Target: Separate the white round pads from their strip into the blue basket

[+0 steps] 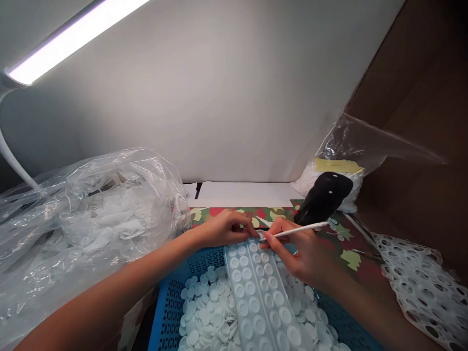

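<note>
A long translucent plastic sheet (268, 302) lies across a blue basket, with round white discs sitting in rows along it. At its far end my left hand (230, 228) is closed, thumb and fingertips gripping the sheet's edge beside a disc. Between the thumb and fingers of my right hand (298, 251) is a thin white stick (307, 227), held slantwise. The stick's lower tip meets the sheet close to my left fingertips; its exact contact is too small to make out. Many loose white discs (210, 312) fill the basket beneath.
The blue basket (166, 312) has perforated walls. A large clear bag (120, 214) of white pieces lies left, under a lamp (73, 39). Behind, right, stand a black object (323, 195) and a bag with a yellow label (338, 165). A holed white sheet (424, 287) lies far right.
</note>
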